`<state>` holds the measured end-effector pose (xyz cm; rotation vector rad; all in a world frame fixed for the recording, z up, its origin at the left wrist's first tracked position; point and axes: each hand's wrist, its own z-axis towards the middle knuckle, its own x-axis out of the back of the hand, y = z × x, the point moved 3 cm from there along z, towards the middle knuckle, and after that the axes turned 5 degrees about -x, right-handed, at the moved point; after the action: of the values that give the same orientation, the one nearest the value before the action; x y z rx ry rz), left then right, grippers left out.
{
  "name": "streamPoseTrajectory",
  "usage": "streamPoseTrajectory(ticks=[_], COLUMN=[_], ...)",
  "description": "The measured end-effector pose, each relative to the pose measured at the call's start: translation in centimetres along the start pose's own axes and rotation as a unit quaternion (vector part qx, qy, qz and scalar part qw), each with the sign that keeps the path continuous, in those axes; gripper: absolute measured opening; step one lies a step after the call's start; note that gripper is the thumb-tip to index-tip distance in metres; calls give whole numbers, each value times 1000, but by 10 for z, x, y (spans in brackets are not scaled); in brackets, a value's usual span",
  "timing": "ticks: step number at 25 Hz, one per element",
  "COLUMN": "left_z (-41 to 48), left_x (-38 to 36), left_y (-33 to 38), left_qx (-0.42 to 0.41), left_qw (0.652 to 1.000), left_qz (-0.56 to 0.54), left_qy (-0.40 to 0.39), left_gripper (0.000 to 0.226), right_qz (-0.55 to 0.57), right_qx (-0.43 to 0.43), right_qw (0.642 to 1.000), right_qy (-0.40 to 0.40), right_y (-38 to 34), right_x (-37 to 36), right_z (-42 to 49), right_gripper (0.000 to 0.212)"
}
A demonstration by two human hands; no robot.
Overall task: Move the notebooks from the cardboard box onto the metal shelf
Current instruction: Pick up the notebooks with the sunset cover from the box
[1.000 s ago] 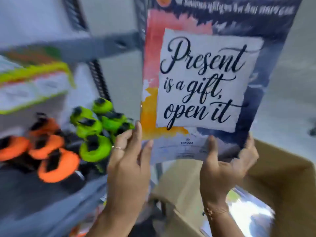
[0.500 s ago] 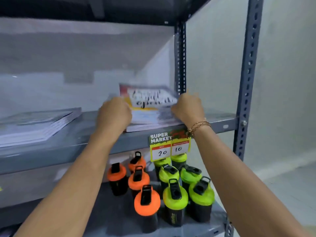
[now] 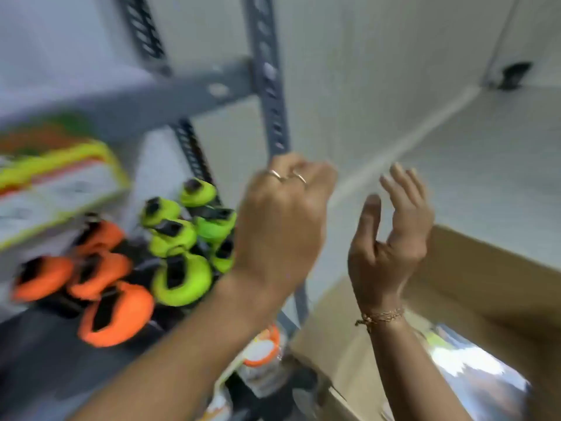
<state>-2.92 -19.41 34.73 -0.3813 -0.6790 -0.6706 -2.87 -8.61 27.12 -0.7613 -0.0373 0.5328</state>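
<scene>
Both hands are empty and in the air at the centre of the frame, between the metal shelf (image 3: 188, 95) on the left and the cardboard box (image 3: 473, 287) at the lower right. The left hand (image 3: 282, 226) is loosely curled with its back to the camera, fingers folded in toward the palm, and nothing shows inside it. The right hand (image 3: 391, 238) is open, fingers spread and pointing up, palm turned to the left, holding nothing.

Inside the box, at the lower right of the frame, a glossy cover of a notebook (image 3: 473, 366) shows, partly hidden by the right forearm (the picture is heavily blurred, so how many lie there cannot be told). No notebook is visible on the part of the shelf in view; its upper board runs off the upper left of the frame. Below it stand shaker bottles with orange lids (image 3: 115, 314) and green lids (image 3: 182, 278).

Judging from the empty hands over the box, the step in hand is the reach for another notebook. The next move calls for lowering both hands past the box wall, getting fingers under the edges of the top cover, and lifting it flat and clear of the upright post (image 3: 267, 86) before turning to the shelf
</scene>
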Motion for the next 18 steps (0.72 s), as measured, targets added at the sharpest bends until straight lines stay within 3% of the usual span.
streamPoseTrajectory(ticks=[1, 3, 6, 9, 11, 13, 16, 18], left_z=[-10, -48, -138, -231, -274, -292, -295, -294], left_x=[-61, -168, -305, -378, -399, -410, -421, -426], left_y=[30, 83, 152, 179, 188, 201, 216, 221], left_qx=[10, 74, 118, 140, 195, 239, 285, 294], left_qw=[991, 921, 762, 653, 633, 651, 677, 679], left_qz=[-94, -206, -241, -172, -145, -143, -108, -82], left_qy=[-95, -321, -589, -724, -735, -706, -669, -667], left_gripper=[20, 24, 25, 34, 35, 35, 33, 31], right_qz=[-75, -203, -361, -443, -458, -470, -475, -480], right_qx=[-88, -270, -512, -681, -738, -745, -721, -720], right_qw=[993, 941, 779, 581, 494, 471, 499, 499], right_qy=[-9, -17, -25, -43, -38, -46, -68, -52], right_y=[62, 165, 276, 319, 328, 333, 342, 344], right_x=[28, 87, 191, 266, 290, 302, 301, 297], right_z=[-18, -64, -140, -209, -237, -250, -258, -258], right_gripper=[23, 36, 56, 50, 54, 58, 52, 46])
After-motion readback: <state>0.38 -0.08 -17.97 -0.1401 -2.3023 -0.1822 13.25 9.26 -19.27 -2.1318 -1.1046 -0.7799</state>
